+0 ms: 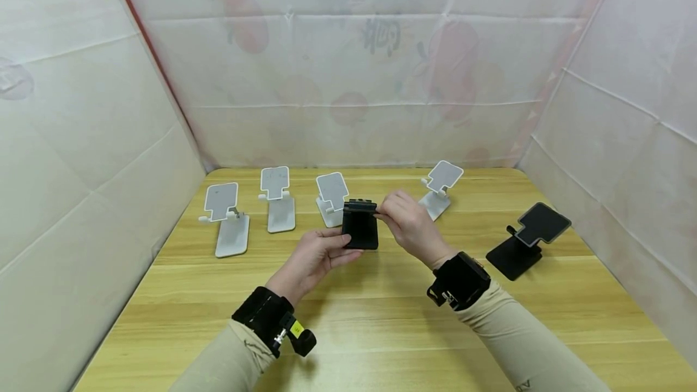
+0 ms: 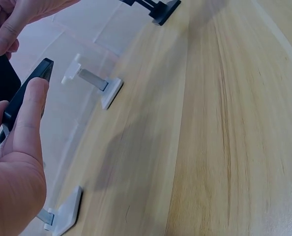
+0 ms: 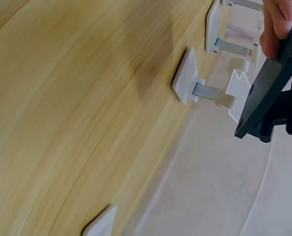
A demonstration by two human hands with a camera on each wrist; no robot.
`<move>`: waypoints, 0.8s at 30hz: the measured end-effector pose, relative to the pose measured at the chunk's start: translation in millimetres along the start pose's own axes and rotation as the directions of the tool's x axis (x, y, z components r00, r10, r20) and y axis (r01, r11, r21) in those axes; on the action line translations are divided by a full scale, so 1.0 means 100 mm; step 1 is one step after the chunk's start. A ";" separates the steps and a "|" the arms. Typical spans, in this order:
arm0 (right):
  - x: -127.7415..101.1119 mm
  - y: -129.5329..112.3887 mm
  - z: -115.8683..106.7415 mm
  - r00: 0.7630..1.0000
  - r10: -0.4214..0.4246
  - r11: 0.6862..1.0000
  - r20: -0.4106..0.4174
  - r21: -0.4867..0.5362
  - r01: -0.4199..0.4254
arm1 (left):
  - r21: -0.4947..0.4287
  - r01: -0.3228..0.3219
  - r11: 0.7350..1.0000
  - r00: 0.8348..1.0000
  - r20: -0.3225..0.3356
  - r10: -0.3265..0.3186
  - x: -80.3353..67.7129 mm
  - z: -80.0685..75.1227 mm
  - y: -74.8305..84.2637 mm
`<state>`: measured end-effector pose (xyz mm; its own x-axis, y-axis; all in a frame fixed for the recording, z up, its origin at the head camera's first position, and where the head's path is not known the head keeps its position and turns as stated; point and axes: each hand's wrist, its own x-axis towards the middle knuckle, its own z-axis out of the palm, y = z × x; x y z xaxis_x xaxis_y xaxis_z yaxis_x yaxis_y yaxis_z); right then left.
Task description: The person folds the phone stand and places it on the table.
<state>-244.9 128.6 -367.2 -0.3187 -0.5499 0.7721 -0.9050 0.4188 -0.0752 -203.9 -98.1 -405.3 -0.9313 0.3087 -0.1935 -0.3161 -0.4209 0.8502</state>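
from the head view, the left hand [image 1: 316, 254] is curled under and around the lower edge of a black phone stand [image 1: 360, 228], holding it up above the wooden table [image 1: 381, 319]. the right hand [image 1: 407, 220] pinches the top right corner of the same stand with thumb and forefinger, the other fingers bent. the stand sits between both hands, above the middle of the table, in front of a row of white stands. four white phone stands stand upright along the far side: one at far left [image 1: 227, 222], a second [image 1: 278, 198], a third [image 1: 331, 197] just behind the held stand and partly hidden by it, and a fourth [image 1: 440, 189] behind the right hand. a second black stand [image 1: 527, 239] sits unfolded well to the right, apart from both hands. white sheeting walls in the table on three sides.

from the left wrist view, the left hand's thumb [image 2: 30, 118] presses along the thin edge of the black stand [image 2: 25, 96], gripping it; fingertips of the other hand show at the top left. a white stand [image 2: 99, 86] lies beyond, and the other black stand [image 2: 158, 9] near the top.

from the right wrist view, a fingertip of the right hand [image 3: 278, 24] rests on the upper edge of the black stand [image 3: 269, 83]; the rest of the grip is out of frame. white stands [image 3: 200, 86] line the table edge behind it.
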 end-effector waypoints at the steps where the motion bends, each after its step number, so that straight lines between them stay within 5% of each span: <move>1: 0.00 0.00 0.00 1.000 -0.002 1.000 0.001 0.001 0.002 | -0.009 0.005 1.000 1.000 -0.002 -0.005 0.00 0.00 0.01; 15: -0.06 -0.01 0.01 0.997 -0.053 0.996 0.052 -0.065 0.056 | -0.060 -0.022 0.998 0.999 0.031 0.024 -0.01 0.00 0.05; 24: -0.08 -0.02 0.02 0.991 -0.099 0.983 0.085 -0.146 0.111 | -0.085 -0.022 0.996 1.000 -0.017 0.021 -0.03 0.03 0.06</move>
<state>-240.8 131.1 -374.3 -0.2504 -0.6481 0.7192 -0.8836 0.4565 0.1037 -202.8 -98.8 -397.5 -0.9405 0.2854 -0.1842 -0.3099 -0.4986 0.8096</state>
